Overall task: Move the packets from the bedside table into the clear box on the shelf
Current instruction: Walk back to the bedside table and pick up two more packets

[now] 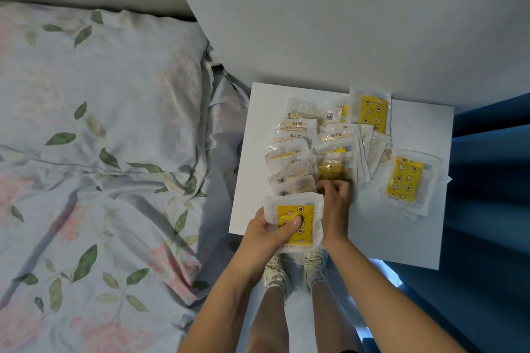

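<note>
Lying scattered and overlapping across the white bedside table (401, 238), the packets (338, 149) fill most of its top, one yellow packet (405, 180) apart at the right edge; the left hand (269, 233) grips a small stack of packets (295, 222), thumb clamped on the yellow face, while the right hand (335, 198) curls its fingers onto a packet in the pile, seemingly pinching its edge; a floral bedspread (100, 152) lies to the left
</note>
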Available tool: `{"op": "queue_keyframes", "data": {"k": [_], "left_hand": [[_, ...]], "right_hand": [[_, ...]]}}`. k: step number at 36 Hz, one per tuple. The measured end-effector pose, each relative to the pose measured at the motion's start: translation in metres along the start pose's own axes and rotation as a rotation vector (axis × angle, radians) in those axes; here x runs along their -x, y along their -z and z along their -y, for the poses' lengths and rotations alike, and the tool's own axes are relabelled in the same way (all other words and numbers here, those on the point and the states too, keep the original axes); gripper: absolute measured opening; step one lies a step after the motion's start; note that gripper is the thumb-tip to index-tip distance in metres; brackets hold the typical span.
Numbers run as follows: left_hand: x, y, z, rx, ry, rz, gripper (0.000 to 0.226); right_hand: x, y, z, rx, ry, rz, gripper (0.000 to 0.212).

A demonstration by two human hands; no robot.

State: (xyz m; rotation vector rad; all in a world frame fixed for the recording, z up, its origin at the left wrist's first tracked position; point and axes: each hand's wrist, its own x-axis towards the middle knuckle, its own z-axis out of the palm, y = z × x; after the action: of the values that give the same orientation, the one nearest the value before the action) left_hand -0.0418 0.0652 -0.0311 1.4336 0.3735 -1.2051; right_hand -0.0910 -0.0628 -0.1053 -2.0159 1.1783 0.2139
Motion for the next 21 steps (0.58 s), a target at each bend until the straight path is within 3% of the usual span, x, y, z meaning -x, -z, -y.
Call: {"op": "queue_keyframes", "data": {"k": [5, 8, 13, 15, 16, 18, 20, 21], "left_hand": [[0.003, 0.006, 0.007, 0.008, -0.016, -0.053, 0.060], [0.002, 0.007, 0.006, 0.025, -0.015, -0.099, 0.068], [0.005, 0.002, -0.001, 0.062, 0.005, -0.042, 0.033], [0.007, -0.001, -0.004, 0.095, 0.030, 0.009, 0.024], [0.009, -0.001, -0.006, 0.114, 0.036, 0.023, 0.023], [0.010, -0.004, -0.011, 0.122, 0.032, 0.042, 0.022], [0.009, -0.002, -0.015, 0.118, 0.022, 0.030, 0.023], [0.009, -0.002, -0.017, 0.113, 0.016, 0.021, 0.023]], "right_hand": [[0.015, 0.006, 0.005, -0.287, -0.076, -0.014, 0.007], [0.022, 0.014, -0.001, -0.415, -0.051, 0.029, 0.028], [0.032, 0.038, 0.001, -0.858, -0.204, 0.415, 0.018], [0.031, 0.053, 0.002, -0.996, -0.252, 0.586, 0.024], [0.027, 0.061, 0.001, -1.017, -0.264, 0.589, 0.025], [0.013, 0.085, -0.006, -0.966, -0.263, 0.337, 0.024], [-0.009, 0.100, -0.020, -0.650, -0.257, -0.053, 0.010], [-0.020, 0.106, -0.029, -0.461, -0.278, -0.226, 0.023]]}}
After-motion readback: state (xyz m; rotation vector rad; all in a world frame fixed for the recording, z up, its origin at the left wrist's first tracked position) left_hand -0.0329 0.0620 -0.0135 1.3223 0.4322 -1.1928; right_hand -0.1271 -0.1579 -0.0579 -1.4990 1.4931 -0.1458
